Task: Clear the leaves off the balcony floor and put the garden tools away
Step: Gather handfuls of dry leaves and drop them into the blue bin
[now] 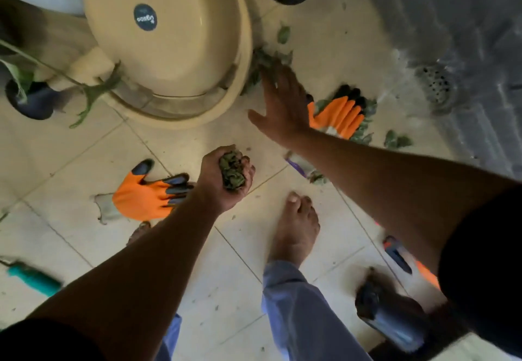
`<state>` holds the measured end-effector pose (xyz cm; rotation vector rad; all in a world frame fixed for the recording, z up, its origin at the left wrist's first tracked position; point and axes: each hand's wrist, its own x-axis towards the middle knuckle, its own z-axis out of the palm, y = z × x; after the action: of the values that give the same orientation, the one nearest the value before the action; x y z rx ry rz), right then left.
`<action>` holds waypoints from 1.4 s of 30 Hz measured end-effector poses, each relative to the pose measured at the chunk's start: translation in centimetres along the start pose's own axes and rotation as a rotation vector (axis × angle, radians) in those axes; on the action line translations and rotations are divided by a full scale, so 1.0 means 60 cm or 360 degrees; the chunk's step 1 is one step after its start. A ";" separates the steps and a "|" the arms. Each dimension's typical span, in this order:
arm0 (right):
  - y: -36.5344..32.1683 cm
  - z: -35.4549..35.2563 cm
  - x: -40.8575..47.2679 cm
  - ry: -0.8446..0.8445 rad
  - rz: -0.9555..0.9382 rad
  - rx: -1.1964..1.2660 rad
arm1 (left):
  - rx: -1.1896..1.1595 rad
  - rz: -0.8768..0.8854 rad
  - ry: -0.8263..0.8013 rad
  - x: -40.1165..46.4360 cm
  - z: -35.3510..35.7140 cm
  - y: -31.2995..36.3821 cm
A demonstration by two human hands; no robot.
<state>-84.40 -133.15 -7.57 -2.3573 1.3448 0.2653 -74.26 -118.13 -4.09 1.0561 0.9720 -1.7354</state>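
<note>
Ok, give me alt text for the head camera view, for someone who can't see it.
Seen from above, a person's left hand grips a clump of leaves while the open right hand reaches toward more leaves beside a beige basin. Two orange gloves lie on the tiled floor.

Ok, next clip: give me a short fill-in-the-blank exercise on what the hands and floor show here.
1. The left hand grips a clump of ____.
2. The right hand, fingers straight, reaches toward leaves beside the beige ____.
3. The glove lying left of the left hand is orange with dark ____.
4. The round drain lies to the ____ of the right hand.

Missing words: leaves; basin; fingertips; right
</note>
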 end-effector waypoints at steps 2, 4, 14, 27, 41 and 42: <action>0.007 0.009 0.038 0.0056 -0.0072 -0.0090 | -0.0036 0.0008 -0.0030 0.016 0.003 0.007; 0.000 0.018 0.069 0.0115 -0.0042 -0.0139 | -0.0046 -0.0013 -0.0059 0.027 0.007 0.013; -0.050 0.068 0.139 0.0518 0.0165 0.0179 | 0.0223 -0.0037 -0.0083 0.048 0.028 0.030; 0.062 -0.013 0.132 0.0535 -0.0219 -0.0289 | 0.0259 -0.0009 -0.0029 0.051 0.063 0.022; 0.064 0.013 -0.072 -0.0096 -0.0350 0.0145 | 0.0284 0.0020 0.0033 -0.003 0.068 0.022; 0.066 0.008 -0.080 -0.0087 -0.0359 0.0110 | 0.0280 0.0008 0.0046 -0.008 0.062 0.020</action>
<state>-90.24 -131.02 -7.28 -2.3985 1.0350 0.2107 -73.97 -121.76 -2.62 1.1971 0.8447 -1.8321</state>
